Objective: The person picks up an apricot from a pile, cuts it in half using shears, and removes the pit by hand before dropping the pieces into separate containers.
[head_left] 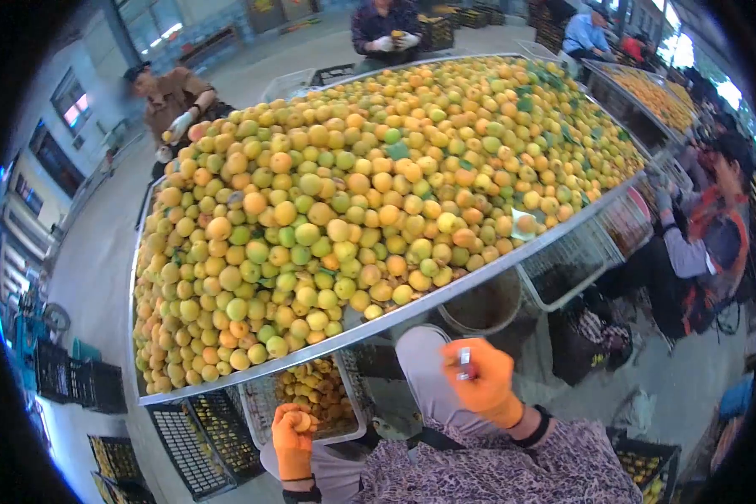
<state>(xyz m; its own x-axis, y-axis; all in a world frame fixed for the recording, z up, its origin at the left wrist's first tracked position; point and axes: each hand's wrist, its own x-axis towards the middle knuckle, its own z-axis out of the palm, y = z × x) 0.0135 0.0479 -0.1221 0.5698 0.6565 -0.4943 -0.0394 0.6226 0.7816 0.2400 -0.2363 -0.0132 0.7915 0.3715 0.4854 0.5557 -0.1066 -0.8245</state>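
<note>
My left hand (293, 447), in an orange glove, is closed on an apricot (307, 421) above a white crate (363, 412) of yellow fruit pieces. Also gloved in orange, my right hand (491, 388) is raised over my knee. Its fingers are wrapped round a small tool (464, 359) with a shiny metal end; the rest of the tool is hidden in the fist. In front of both hands, a metal-rimmed table (428, 300) carries a large heap of yellow, orange and green apricots (328, 210).
Black crates (189, 445) of fruit stand to my left. A round tub (483, 304) and a pale crate (563, 281) sit under the table's edge. Co-workers sit around the table, including a person (718, 235) close on the right. Another fruit table (647, 97) stands behind.
</note>
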